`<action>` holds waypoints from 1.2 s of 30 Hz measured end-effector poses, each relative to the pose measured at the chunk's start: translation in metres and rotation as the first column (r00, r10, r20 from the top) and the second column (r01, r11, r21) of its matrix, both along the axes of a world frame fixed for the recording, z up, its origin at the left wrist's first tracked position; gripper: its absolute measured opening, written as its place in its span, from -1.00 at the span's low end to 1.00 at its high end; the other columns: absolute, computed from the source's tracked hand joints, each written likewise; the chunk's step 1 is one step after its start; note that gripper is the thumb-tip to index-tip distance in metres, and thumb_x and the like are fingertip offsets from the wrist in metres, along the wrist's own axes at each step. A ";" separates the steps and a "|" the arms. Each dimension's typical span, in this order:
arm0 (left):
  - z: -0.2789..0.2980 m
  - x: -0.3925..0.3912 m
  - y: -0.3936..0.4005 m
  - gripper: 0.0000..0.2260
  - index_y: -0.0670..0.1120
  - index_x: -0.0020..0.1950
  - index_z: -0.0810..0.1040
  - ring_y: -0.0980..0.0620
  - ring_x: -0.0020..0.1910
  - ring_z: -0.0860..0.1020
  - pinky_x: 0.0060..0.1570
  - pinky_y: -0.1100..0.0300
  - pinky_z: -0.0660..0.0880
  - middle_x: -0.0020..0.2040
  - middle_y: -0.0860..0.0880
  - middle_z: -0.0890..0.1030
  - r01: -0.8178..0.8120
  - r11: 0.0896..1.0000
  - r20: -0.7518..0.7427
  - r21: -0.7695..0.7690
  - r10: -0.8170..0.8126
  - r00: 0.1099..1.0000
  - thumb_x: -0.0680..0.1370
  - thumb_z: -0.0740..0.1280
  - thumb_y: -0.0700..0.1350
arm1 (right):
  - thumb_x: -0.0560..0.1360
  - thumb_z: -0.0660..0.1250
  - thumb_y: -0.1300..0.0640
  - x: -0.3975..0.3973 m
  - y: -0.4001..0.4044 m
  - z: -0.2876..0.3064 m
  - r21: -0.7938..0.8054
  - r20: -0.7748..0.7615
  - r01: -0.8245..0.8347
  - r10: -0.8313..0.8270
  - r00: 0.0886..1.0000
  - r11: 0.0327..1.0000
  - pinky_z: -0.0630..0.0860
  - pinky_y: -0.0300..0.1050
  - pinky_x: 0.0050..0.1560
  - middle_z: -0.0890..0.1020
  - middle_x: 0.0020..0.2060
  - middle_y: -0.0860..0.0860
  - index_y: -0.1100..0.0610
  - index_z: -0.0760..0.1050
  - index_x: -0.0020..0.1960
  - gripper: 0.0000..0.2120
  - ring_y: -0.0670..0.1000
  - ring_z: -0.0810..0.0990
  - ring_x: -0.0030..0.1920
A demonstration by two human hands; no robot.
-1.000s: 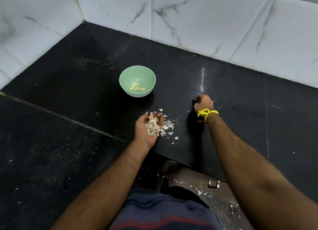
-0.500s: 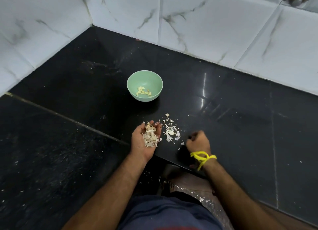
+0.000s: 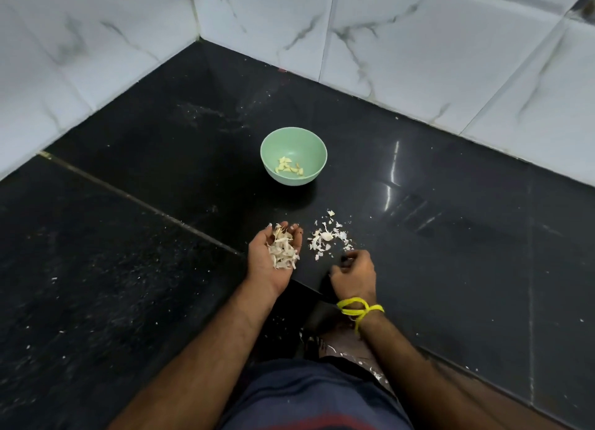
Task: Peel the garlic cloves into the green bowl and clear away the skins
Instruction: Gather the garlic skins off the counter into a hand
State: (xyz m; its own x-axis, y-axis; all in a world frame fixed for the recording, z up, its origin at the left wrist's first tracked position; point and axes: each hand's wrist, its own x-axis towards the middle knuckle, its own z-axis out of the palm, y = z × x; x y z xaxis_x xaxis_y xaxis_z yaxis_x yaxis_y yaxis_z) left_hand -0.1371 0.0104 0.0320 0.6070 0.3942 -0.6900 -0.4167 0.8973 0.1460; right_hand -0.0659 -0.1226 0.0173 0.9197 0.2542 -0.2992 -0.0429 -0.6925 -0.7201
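Progress: since peeled cloves already lie in the green bowl and no unpeeled garlic shows anywhere, peeling looks done; I judge the job is at the skin clean-up stage, approx. halfway thru.
Done: one batch of skins gathered, piled in the left hand.
Left: loose skins on the black surface, plus tiny flecks scattered wider; then dumping the lot.
Left hand: palm up, cupped, fingers half curled round its pile, at 6 o'clock of the bowl.
Right hand: knuckles up, fingers curled down w/ tips on the surface; can't tell if it holds anything.
Loose skins vs hands: at 11 o'clock of the right hand, just beside its fingertips; at 3 o'clock of the left hand, apart from it.
Bowl: upright, at 12 o'clock of both hands, well apart.
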 end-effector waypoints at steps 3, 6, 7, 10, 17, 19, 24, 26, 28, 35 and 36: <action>-0.002 0.001 -0.003 -0.74 -0.29 -0.07 0.53 -0.14 -0.07 0.58 -0.26 0.09 0.67 -0.12 -0.24 0.58 0.008 1.000 -0.027 -0.001 -0.008 1.000 0.65 0.18 -0.13 | 0.41 0.30 0.36 -0.001 0.038 0.000 0.084 0.011 -0.062 0.061 0.998 0.994 0.34 -0.35 -0.16 0.58 -0.12 0.13 0.28 0.45 0.13 -0.71 0.03 0.52 -0.15; 0.003 0.002 -0.002 -0.74 -0.29 -0.07 0.53 -0.15 -0.08 0.59 -0.25 0.07 0.66 -0.14 -0.25 0.59 -0.001 1.000 -0.021 0.007 0.001 1.000 0.65 0.19 -0.13 | 0.41 0.30 0.35 0.021 0.043 0.010 0.108 0.015 -0.022 0.021 1.000 0.994 0.39 -0.28 -0.10 0.60 -0.11 0.08 0.21 0.48 0.12 -0.71 0.06 0.57 -0.09; 0.005 0.001 0.001 -0.74 -0.30 -0.07 0.54 -0.15 -0.08 0.59 -0.23 0.07 0.66 -0.15 -0.25 0.60 -0.004 1.000 -0.018 0.011 0.004 1.000 0.65 0.20 -0.13 | 0.41 0.32 0.34 0.030 0.034 0.015 0.098 0.029 0.012 -0.015 0.999 0.995 0.41 -0.25 -0.07 0.62 -0.08 0.09 0.19 0.50 0.12 -0.71 0.07 0.58 -0.07; 0.007 -0.003 0.008 -0.74 -0.30 -0.07 0.54 -0.14 -0.08 0.60 -0.22 0.07 0.67 -0.16 -0.24 0.61 -0.045 0.999 -0.021 0.016 0.045 0.999 0.65 0.21 -0.13 | 0.42 0.36 0.26 0.050 -0.001 0.017 -0.070 0.021 0.040 -0.039 0.999 0.997 0.45 -0.14 0.06 0.61 0.00 0.13 0.23 0.50 0.15 -0.70 0.13 0.58 0.07; 0.010 0.001 0.003 -0.74 -0.29 -0.08 0.54 -0.14 -0.11 0.59 -0.23 0.08 0.65 -0.24 -0.24 0.64 -0.033 0.999 -0.024 0.032 0.034 0.999 0.65 0.20 -0.12 | 0.43 0.34 0.26 0.019 0.032 0.005 -0.107 -0.057 -0.108 0.103 0.993 0.988 0.45 -0.09 0.09 0.58 0.09 0.22 0.29 0.42 0.16 -0.68 0.21 0.54 0.15; 0.012 0.006 -0.001 -0.74 -0.29 -0.07 0.54 -0.14 -0.11 0.60 -0.18 0.07 0.65 -0.27 -0.24 0.65 -0.019 0.999 -0.021 0.040 0.020 1.000 0.65 0.20 -0.12 | 0.44 0.29 0.27 0.028 0.043 0.008 -0.020 -0.038 -0.130 0.129 0.991 0.991 0.43 -0.18 0.00 0.62 0.03 0.18 0.23 0.48 0.12 -0.74 0.16 0.57 0.09; 0.009 0.008 0.006 -0.76 -0.29 -0.04 0.54 -0.14 -0.03 0.59 -0.25 0.07 0.67 -0.12 -0.24 0.61 -0.061 0.997 -0.018 0.047 0.062 0.998 0.64 0.22 -0.13 | 0.40 0.32 0.29 0.080 0.015 0.008 -0.080 0.131 0.034 -0.023 0.991 0.996 0.45 -0.07 0.17 0.60 0.11 0.19 0.24 0.52 0.16 -0.67 0.18 0.55 0.15; 0.005 0.008 0.008 -0.76 -0.29 -0.04 0.54 -0.14 0.02 0.58 -0.29 0.08 0.67 -0.07 -0.24 0.59 -0.095 0.995 -0.022 0.038 0.096 0.995 0.64 0.22 -0.13 | 0.40 0.31 0.32 0.084 0.011 0.002 -0.108 0.100 -0.014 0.025 0.995 0.994 0.44 -0.11 0.16 0.59 0.11 0.20 0.26 0.54 0.14 -0.69 0.19 0.55 0.15; 0.004 0.010 0.006 -0.76 -0.30 -0.03 0.54 -0.15 0.03 0.57 -0.29 0.08 0.67 -0.06 -0.24 0.59 -0.093 0.995 -0.022 0.038 0.094 0.995 0.64 0.21 -0.13 | 0.42 0.28 0.35 0.079 0.022 -0.002 -0.072 0.062 -0.152 0.157 0.986 0.986 0.42 -0.18 0.09 0.62 0.05 0.17 0.25 0.55 0.10 -0.73 0.17 0.57 0.10; 0.013 0.013 0.011 -0.75 -0.30 -0.01 0.54 -0.16 -0.02 0.59 -0.23 0.07 0.67 -0.08 -0.26 0.60 -0.161 0.985 -0.050 0.058 0.164 0.985 0.66 0.19 -0.13 | 0.51 0.25 0.21 0.120 0.059 0.007 -0.339 0.334 -0.388 0.495 0.802 0.857 0.42 0.03 0.13 0.52 0.09 0.18 0.21 0.54 0.09 -0.80 0.23 0.47 0.14; 0.013 0.012 0.012 -0.75 -0.30 -0.01 0.54 -0.16 -0.01 0.59 -0.21 0.07 0.67 -0.06 -0.26 0.60 -0.168 0.984 -0.053 0.055 0.171 0.984 0.66 0.18 -0.14 | 0.53 0.24 0.18 0.119 0.061 0.003 -0.353 0.324 -0.434 0.544 0.774 0.829 0.44 0.03 0.09 0.52 0.06 0.18 0.21 0.56 0.04 -0.83 0.23 0.48 0.11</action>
State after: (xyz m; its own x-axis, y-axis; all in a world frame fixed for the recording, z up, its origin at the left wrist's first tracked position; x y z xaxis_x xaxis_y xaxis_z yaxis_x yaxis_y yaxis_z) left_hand -0.1249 0.0224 0.0454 0.4883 0.5228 -0.6987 -0.5514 0.8054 0.2173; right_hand 0.0534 -0.0615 0.0205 0.7394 0.6710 -0.0545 0.5992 -0.6928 -0.4012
